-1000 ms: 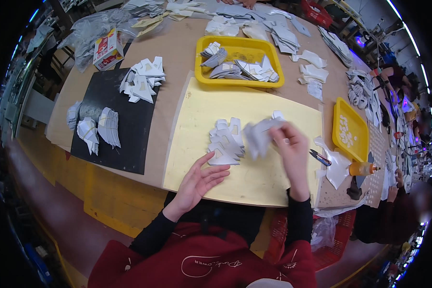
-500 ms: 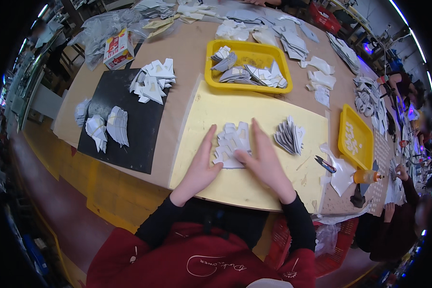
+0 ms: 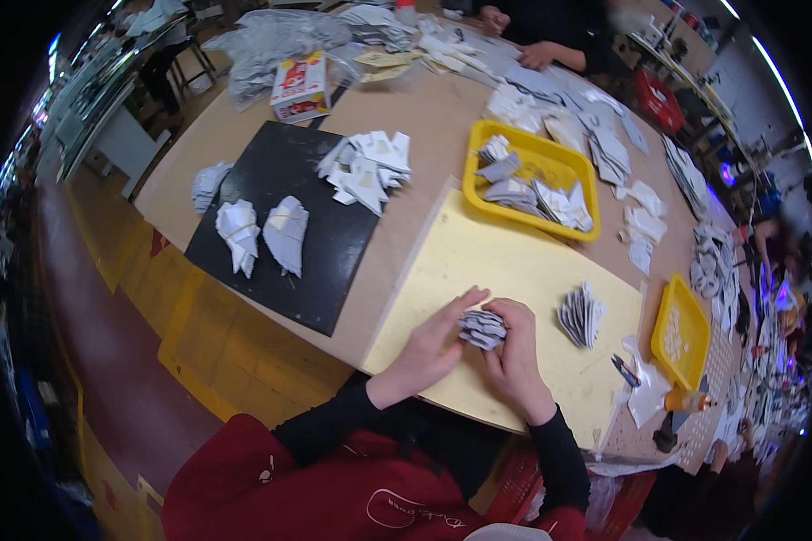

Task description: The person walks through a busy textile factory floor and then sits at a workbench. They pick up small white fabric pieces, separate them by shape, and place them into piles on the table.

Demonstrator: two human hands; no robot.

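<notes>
A compact stack of white and grey cut pieces is held between my two hands over the cream board. My left hand presses against its left side, the fingers reaching along the far edge. Around the right side curl the fingers of my right hand, with its thumb on the near side. The layered edges of the stack face up. To the right, a fanned bunch of similar pieces lies on the same board, apart from my hands.
Beyond the board sits a yellow tray with bundled pieces; another yellow tray lies right. A black mat bears several piles at left. Thread snippers and an orange bottle lie right. A co-worker's hand rests across the table.
The pieces that lay spread between my open hands are now gathered into a tight stack and gripped. The view has turned, and a co-worker's hands show at the far side.
</notes>
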